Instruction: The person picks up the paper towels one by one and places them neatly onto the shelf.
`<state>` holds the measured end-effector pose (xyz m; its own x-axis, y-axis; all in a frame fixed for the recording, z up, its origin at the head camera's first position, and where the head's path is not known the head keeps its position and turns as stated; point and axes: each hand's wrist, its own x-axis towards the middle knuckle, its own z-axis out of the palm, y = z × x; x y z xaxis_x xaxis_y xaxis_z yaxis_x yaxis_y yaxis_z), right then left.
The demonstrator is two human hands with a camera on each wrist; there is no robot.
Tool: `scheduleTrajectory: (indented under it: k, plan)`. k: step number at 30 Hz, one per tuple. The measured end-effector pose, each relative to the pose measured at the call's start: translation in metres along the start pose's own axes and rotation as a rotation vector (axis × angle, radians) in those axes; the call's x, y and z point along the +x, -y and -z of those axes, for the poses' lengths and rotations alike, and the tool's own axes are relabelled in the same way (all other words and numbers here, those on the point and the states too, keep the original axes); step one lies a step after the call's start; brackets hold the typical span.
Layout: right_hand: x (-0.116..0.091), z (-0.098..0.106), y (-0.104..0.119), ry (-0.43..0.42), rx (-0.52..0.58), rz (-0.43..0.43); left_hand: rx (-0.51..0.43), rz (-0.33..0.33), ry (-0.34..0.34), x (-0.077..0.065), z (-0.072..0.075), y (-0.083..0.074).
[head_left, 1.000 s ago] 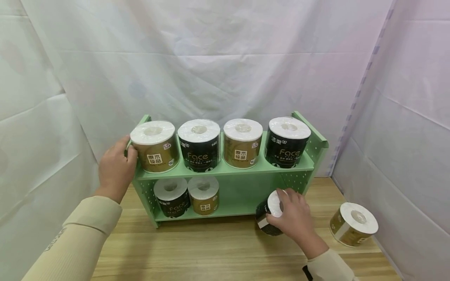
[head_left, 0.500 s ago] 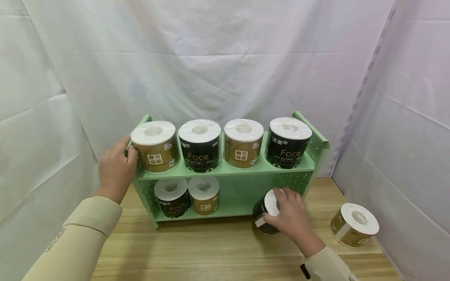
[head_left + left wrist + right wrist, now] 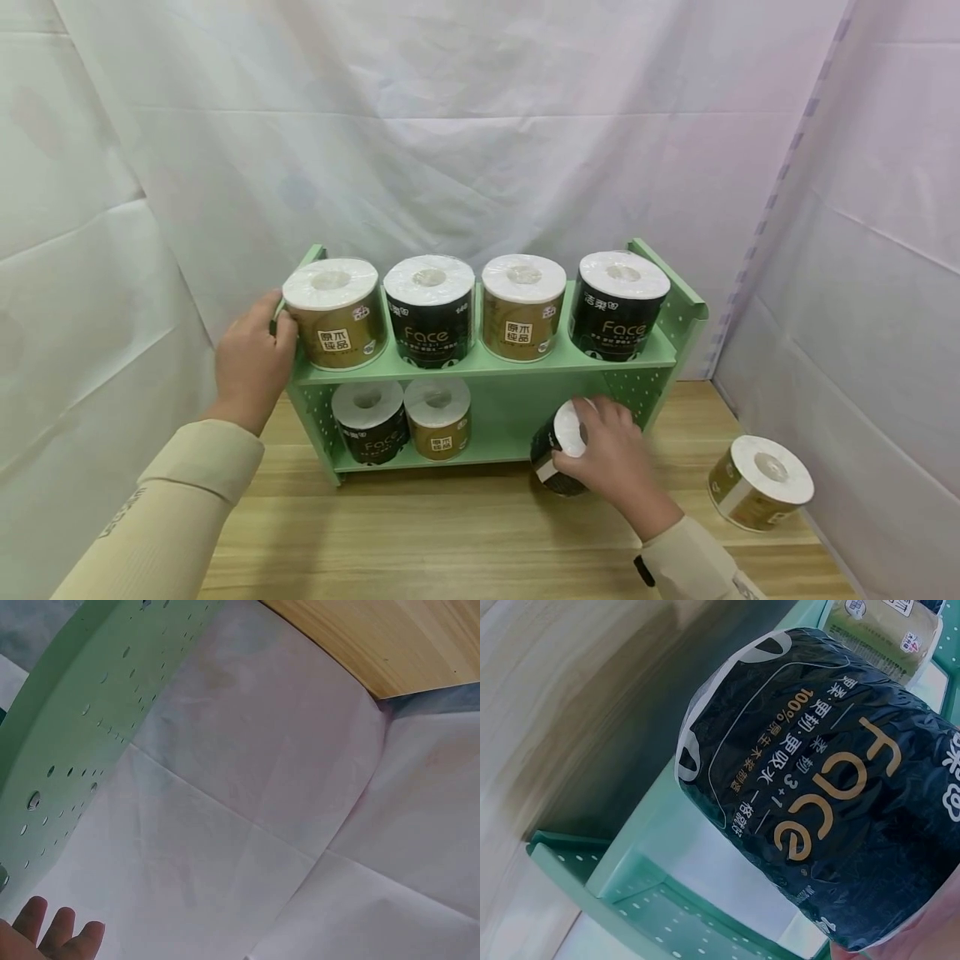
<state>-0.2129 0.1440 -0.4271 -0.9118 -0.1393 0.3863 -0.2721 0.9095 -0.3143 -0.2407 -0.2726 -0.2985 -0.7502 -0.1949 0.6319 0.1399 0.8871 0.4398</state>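
Note:
My right hand (image 3: 611, 454) grips a black-wrapped toilet roll (image 3: 550, 454) near its white top. The roll is tilted, in front of the lower shelf's right part. In the right wrist view its "Face" lettering (image 3: 840, 787) fills the middle. My left hand (image 3: 255, 358) rests at the left end of the green rack (image 3: 487, 372), beside a gold toilet roll (image 3: 337, 333). The left wrist view shows several fingertips (image 3: 64, 930) extended by the perforated side panel (image 3: 82, 727); the thumb is hidden there.
Gold and black rolls alternate along the top shelf, ending with a black roll (image 3: 618, 312) at right. Below, a black roll (image 3: 371, 425) and a gold roll (image 3: 438, 421) stand at left. Another gold roll (image 3: 757, 483) is on the wooden table (image 3: 420, 542) at right. White cloth (image 3: 480, 150) hangs behind.
My right hand has moved the black toilet roll a little to the left and slightly up, toward the lower shelf. The left hand keeps its place at the rack's end.

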Motion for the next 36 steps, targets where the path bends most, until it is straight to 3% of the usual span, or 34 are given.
scheduleTrajectory:
  k: [23,36]
  plan:
    - [0.020,-0.009,0.020,-0.038,0.048,0.030,-0.003,0.005,-0.008,0.000,-0.001,0.000]
    - [0.033,-0.015,0.029,0.037,0.023,0.012,-0.006,0.012,-0.009,0.000,0.000,-0.001]
